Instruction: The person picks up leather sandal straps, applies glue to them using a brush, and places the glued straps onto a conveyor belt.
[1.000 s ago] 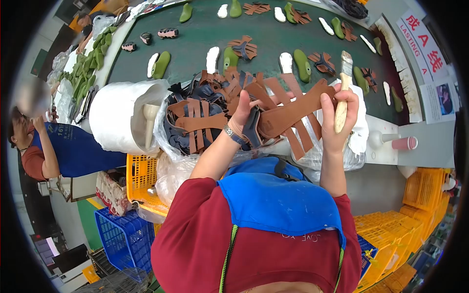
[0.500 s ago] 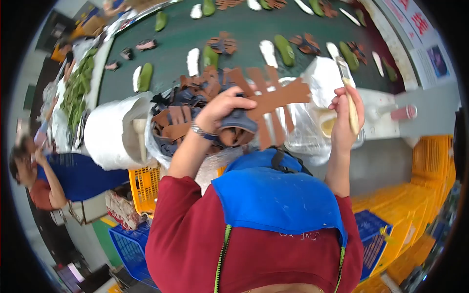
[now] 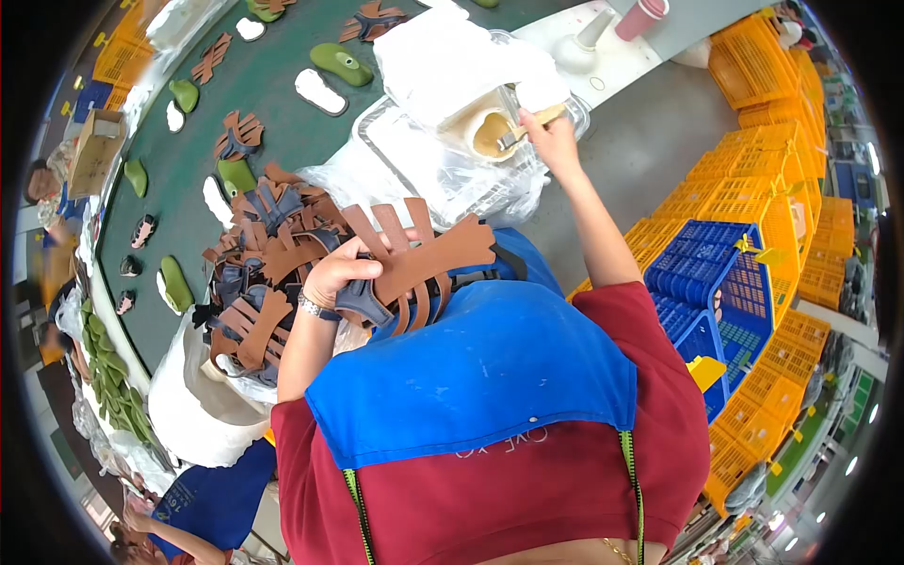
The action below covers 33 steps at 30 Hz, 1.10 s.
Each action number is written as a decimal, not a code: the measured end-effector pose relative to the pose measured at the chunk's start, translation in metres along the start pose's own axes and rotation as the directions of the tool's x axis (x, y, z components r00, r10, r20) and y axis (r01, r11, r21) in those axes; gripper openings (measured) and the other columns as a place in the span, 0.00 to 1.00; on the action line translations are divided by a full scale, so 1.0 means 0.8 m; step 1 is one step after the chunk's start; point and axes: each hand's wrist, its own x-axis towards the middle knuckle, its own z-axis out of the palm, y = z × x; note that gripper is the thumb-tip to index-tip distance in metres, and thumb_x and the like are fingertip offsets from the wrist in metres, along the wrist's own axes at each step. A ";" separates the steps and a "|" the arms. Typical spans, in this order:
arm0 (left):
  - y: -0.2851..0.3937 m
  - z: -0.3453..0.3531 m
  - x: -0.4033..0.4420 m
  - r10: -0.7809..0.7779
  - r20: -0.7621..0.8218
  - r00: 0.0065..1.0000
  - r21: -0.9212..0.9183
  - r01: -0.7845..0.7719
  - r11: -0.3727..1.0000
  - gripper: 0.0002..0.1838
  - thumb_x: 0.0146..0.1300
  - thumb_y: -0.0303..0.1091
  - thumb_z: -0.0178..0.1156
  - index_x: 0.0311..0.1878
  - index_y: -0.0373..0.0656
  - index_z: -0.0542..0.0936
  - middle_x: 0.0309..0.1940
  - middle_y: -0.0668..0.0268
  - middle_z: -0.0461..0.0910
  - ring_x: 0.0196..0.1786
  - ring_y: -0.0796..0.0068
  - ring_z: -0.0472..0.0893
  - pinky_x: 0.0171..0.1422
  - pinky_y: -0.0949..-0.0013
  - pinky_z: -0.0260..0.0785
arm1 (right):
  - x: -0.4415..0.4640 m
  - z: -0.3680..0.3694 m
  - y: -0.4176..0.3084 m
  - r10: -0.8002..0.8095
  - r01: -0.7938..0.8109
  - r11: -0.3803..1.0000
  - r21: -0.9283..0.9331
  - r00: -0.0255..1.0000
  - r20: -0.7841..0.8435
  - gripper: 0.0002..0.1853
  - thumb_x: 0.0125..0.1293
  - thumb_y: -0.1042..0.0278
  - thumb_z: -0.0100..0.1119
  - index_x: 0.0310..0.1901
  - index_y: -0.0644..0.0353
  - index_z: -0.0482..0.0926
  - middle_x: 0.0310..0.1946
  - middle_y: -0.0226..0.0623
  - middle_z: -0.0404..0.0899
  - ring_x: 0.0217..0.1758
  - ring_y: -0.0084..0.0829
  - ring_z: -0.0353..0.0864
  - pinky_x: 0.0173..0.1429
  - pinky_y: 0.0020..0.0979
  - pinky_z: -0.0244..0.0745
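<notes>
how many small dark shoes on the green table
3, near the left edge of the green table: top shoe, middle shoe, bottom shoe. The brown strap pile could hide more.

On the red shirt (image 3: 527,494) I can make out "OVE"; on the other person's blue apron (image 3: 218,497) I read "16", the rest too blurred.

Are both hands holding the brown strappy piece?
No, the left hand holds the brown strappy piece, while the right hand holds a brush.
</notes>
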 end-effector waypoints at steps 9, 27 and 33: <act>0.020 -0.001 0.015 0.157 -0.241 0.958 0.301 -0.080 0.950 0.28 0.47 0.26 0.60 0.55 0.34 0.68 0.53 0.54 0.69 0.51 0.69 0.72 0.58 0.70 0.60 | 0.006 0.003 0.002 0.069 -0.063 0.979 0.193 0.997 -0.025 0.17 0.56 0.57 0.55 0.24 0.66 0.79 0.13 0.34 0.74 0.17 0.21 0.72 0.23 0.25 0.66; 0.066 0.002 0.017 0.098 -0.154 0.983 0.493 -0.009 0.870 0.31 0.44 0.28 0.61 0.56 0.37 0.68 0.48 0.61 0.74 0.50 0.73 0.73 0.57 0.72 0.60 | 0.003 -0.084 -0.083 0.022 -0.460 0.003 0.888 0.888 0.459 0.13 0.63 0.61 0.49 0.33 0.64 0.75 0.13 0.23 0.65 0.15 0.14 0.56 0.20 0.16 0.53; 0.077 0.006 0.032 0.002 -0.047 0.999 0.565 0.025 0.825 0.31 0.43 0.30 0.63 0.55 0.37 0.69 0.51 0.61 0.72 0.48 0.72 0.73 0.58 0.70 0.60 | -0.020 -0.059 -0.175 -0.281 -0.204 0.600 0.773 0.851 0.443 0.11 0.62 0.63 0.51 0.34 0.63 0.77 0.17 0.23 0.69 0.19 0.13 0.62 0.24 0.17 0.57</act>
